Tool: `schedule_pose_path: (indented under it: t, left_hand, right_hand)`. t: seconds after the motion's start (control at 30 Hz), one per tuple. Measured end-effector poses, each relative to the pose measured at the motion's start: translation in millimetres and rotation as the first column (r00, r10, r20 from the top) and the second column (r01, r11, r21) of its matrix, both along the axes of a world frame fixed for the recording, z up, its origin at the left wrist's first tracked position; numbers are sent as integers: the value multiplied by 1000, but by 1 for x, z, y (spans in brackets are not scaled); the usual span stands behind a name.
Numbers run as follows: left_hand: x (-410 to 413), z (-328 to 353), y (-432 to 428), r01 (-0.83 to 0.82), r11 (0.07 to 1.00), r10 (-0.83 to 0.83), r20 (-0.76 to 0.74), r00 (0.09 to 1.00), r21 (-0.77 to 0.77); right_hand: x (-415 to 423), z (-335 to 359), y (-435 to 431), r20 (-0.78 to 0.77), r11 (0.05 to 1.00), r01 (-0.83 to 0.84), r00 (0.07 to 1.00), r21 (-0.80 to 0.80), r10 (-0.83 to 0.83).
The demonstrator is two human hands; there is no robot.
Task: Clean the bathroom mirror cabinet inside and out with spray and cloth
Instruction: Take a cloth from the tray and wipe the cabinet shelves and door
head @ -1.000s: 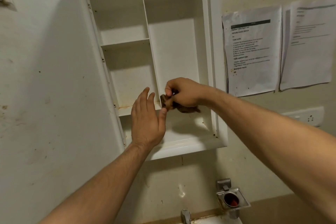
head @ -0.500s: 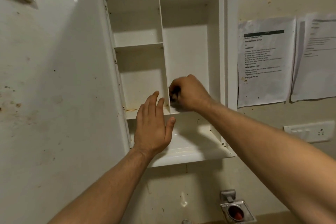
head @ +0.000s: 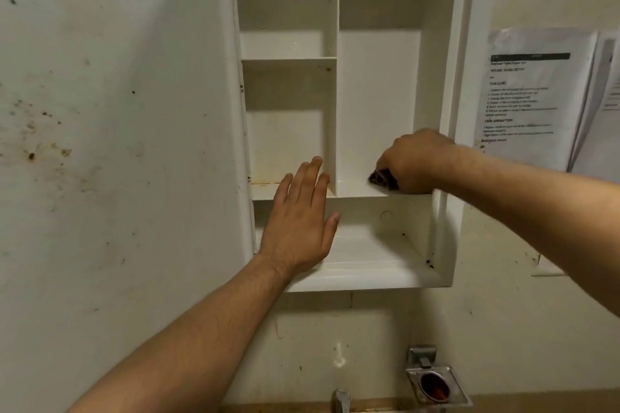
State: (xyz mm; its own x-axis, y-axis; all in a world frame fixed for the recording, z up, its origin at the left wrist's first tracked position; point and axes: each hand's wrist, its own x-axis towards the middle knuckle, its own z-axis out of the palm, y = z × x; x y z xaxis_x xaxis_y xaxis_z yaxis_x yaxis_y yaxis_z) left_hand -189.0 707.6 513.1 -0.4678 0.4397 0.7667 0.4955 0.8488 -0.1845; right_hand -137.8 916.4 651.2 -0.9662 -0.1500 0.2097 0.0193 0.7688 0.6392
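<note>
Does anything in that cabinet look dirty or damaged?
Yes. The open door is speckled with brown, rust-like spots, and a rusty streak runs along the back of the left shelf. Nothing looks broken or spilled.

Bathroom: white wall cabinet [head: 449,111] with shelved compartments, door open; tap [head: 341,401] below; printed sheets [head: 533,97] taped on stained wall, right.

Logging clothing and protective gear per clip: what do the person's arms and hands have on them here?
Nothing is worn. Both forearms are bare as far as the picture shows, with no sleeves in view. The left hand and right hand have no gloves, and no watch, rings or bands are visible.
</note>
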Motion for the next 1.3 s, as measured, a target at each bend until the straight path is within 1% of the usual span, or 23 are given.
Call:
schedule_pose_path:
  t: [0.07,0.1,0.17,0.33,0.5,0.53,0.57,0.63,0.73,0.8,0.83,0.87,0.9,0.93,0.97,1.0,1.03,1.07,1.1,1.13,1.2,1.23,1.3]
  left_hand:
    - [-1,-3,-1,-3,1000,3,-18,1000,-12]
    - [-1,-3,-1,-3,1000,3,-19,1000,-11]
    - [0,-3,0,4,1000,-4,-3,1000,-2]
    - [-3,-3,-4,22,1000,-22,-6,1000,-18]
    - [-2,-2,-6,16,1000,-15,19,1000,-18]
    - [-2,-3,-6,25,1000,-25,27,999,-12]
    - [-1,-2,-6,36,999,-35,37,999,-8]
    - [3,-1,-8,57,998,-57,46,997,-4]
    - [6,-3,-8,70,998,-70,55,996,6]
    - [6,-3,-9,79,997,-80,55,995,17]
    - [6,-1,-10,89,996,-89,59,994,16]
    - [6,0,-12,99,995,-100,65,993,12]
    - [6,1,-14,110,994,-110,65,992,10]
    - [6,1,-15,123,992,-123,62,991,7]
    - [6,2,-16,134,991,-134,59,989,5]
    - [6,1,-17,146,989,-146,60,988,3]
    - [6,1,-17,154,988,-154,59,986,5]
    - [6,0,-17,160,987,-161,59,985,11]
    - [7,0,-16,162,987,-163,63,985,15]
    - [7,-1,-15,158,987,-159,64,985,20]
    - [6,-1,-13,152,988,-154,60,986,30]
    - [6,-2,-13,153,988,-154,62,986,32]
    - [6,-2,-13,159,987,-160,59,985,35]
  right_hand:
    - [1,-3,-3,-33,995,20,999,94,-17]
    - [0,-7,-10,-47,995,22,999,93,-18]
    - [-2,-15,-20,-42,999,36,998,15,-36]
    - [4,-18,-8,44,973,67,997,-219,-59]
    - [6,-16,-17,58,885,109,994,-453,-93]
    - [9,-16,-17,57,876,104,994,-471,-88]
    - [12,-18,-16,60,880,99,995,-465,-81]
    - [25,-24,-15,50,918,100,995,-385,-87]
    - [39,-36,-23,-28,969,128,990,-213,-137]
    - [42,-38,-38,-91,977,174,978,-125,-186]
    - [44,-40,-47,-112,970,206,969,-130,-221]
    - [48,-45,-54,-131,957,222,960,-187,-248]
    - [51,-52,-59,-165,932,204,951,-299,-261]
    - [57,-62,-62,-221,891,135,943,-434,-251]
    - [63,-74,-64,-302,827,15,927,-563,-223]
    - [70,-91,-65,-386,724,-124,899,-678,-207]
    - [76,-109,-66,-457,599,-260,866,-758,-204]
    - [81,-126,-68,-499,474,-359,841,-804,-210]
    - [84,-142,-70,-518,378,-417,827,-827,-219]
    - [85,-157,-72,-522,309,-448,823,-839,-223]
    - [84,-177,-72,-542,214,-502,811,-838,-220]
    - [84,-182,-70,-564,183,-534,796,-825,-222]
    - [83,-179,-64,-614,166,-592,749,-789,-247]
